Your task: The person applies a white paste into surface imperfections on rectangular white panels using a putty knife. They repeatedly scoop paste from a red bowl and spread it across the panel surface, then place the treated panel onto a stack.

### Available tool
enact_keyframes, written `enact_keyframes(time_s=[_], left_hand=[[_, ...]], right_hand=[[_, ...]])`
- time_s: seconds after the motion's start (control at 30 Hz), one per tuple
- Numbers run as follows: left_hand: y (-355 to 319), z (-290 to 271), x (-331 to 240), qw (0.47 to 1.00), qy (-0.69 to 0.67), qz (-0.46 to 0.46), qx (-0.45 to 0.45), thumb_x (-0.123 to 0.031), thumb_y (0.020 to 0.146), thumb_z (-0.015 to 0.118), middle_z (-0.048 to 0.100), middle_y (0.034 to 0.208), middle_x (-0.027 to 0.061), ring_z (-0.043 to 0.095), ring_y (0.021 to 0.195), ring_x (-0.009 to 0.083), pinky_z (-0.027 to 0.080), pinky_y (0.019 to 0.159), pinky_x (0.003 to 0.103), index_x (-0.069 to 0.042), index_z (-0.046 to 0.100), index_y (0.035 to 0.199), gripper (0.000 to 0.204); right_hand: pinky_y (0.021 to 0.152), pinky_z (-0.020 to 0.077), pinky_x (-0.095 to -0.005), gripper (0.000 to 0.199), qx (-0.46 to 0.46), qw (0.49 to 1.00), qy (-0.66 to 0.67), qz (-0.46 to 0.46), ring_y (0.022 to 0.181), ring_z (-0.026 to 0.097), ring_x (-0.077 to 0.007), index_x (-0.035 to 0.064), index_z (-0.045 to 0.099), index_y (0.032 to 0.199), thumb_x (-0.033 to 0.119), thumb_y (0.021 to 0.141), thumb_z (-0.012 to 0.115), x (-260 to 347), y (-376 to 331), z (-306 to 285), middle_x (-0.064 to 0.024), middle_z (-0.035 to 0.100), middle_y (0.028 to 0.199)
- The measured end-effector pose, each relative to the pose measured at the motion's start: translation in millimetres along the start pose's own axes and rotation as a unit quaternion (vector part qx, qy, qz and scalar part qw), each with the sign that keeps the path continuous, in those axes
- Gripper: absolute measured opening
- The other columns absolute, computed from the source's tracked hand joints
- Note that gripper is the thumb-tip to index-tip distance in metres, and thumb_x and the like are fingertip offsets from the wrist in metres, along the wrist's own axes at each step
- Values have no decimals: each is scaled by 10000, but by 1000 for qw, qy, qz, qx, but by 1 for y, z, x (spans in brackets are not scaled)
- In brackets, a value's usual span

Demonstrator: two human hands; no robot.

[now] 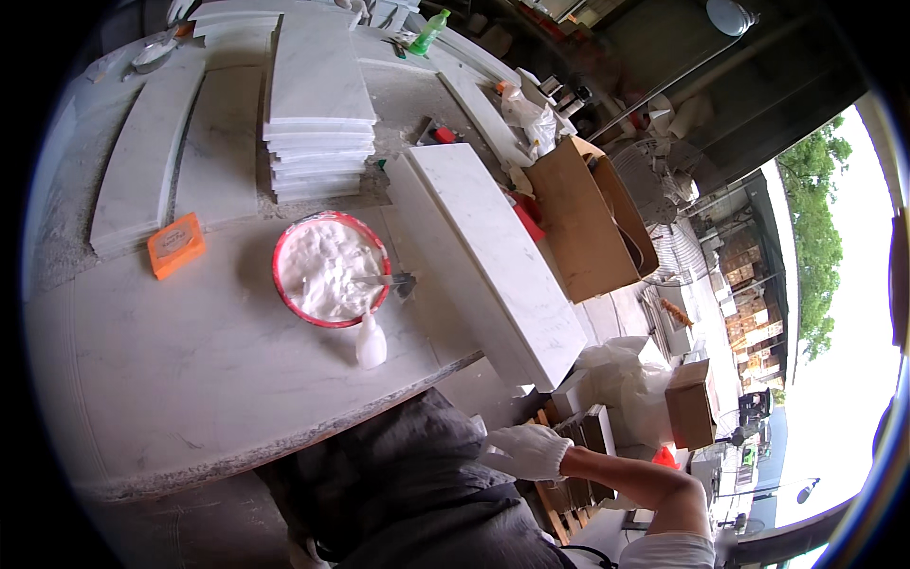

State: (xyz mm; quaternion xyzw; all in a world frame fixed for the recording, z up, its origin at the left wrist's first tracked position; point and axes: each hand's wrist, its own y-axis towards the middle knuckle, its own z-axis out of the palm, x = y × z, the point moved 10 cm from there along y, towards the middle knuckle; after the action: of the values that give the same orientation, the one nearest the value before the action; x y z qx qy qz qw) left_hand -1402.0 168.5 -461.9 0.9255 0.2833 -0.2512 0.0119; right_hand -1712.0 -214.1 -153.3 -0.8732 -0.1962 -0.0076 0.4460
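Observation:
My right hand (526,450), in a white knit glove, is below the round front edge of the marble table (190,379) and lies against my dark grey garment (408,484). Its fingers are curled; whether they grip anything is hidden. My left hand is out of sight. The things on the table closest to my right hand are a small white squeeze bottle (370,343) and a red-rimmed bowl (284,284) of white paste with a metal tool (387,280) resting in it. A long white marble slab (493,256) lies on the table's right side.
A stack of marble tiles (318,123) and curved marble strips (142,161) lie farther back. An orange block (175,245) lies at the left. A green bottle (428,31) stands at the far edge. An open cardboard box (588,223), white bags (626,375), a small carton (690,403) and a fan (654,190) crowd the floor at the right.

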Motion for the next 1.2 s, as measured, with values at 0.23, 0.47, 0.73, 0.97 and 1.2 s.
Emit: enact_keyframes(time_s=[0.23, 0.47, 0.73, 0.97, 1.2], left_hand=[[-7, 8, 17, 990, -98, -97, 25, -424, 974, 522, 668, 1108, 224, 647, 982, 422, 514, 821, 497, -46, 612, 1239, 470], [18, -36, -51, 948, -167, -225, 150, -419, 970, 465, 651, 1136, 217, 613, 1022, 446, 475, 881, 517, -96, 572, 1248, 439], [29, -15, -35, 961, -29, -202, 186, -504, 960, 447, 651, 1186, 206, 617, 1089, 417, 485, 915, 507, -113, 616, 1232, 506], [24, -17, -25, 912, 82, -162, 367, -579, 950, 431, 650, 1230, 197, 621, 1147, 392, 494, 945, 499, -127, 654, 1218, 571], [154, -171, -199, 946, 173, -59, 267, -513, 954, 452, 692, 913, 155, 663, 838, 380, 503, 738, 492, -111, 687, 988, 466]], right_hand=[[801, 547, -410, 353, -44, 996, 50, -58, 912, 698, -333, 124, 655, 1122, 422, 974, 536, 34, 1, 2, -113, 722, 988], [787, 547, -385, 258, -85, 980, 95, -152, 889, 698, -301, 105, 669, 1126, 303, 968, 621, 12, -2, -12, -115, 723, 975], [740, 548, -391, 159, -240, 883, 87, -393, 799, 700, -290, 71, 706, 1032, 148, 908, 643, 53, -21, -145, -88, 723, 886], [1005, 459, -492, 419, -465, 779, -64, -415, 1082, 622, -333, 75, 607, 1238, 206, 851, 699, 29, -17, -239, -127, 653, 1197], [1157, 280, -483, 681, -465, 850, -84, -233, 1397, 377, -392, 33, 484, 1419, 515, 943, 553, -87, 90, -268, -206, 455, 1475]])
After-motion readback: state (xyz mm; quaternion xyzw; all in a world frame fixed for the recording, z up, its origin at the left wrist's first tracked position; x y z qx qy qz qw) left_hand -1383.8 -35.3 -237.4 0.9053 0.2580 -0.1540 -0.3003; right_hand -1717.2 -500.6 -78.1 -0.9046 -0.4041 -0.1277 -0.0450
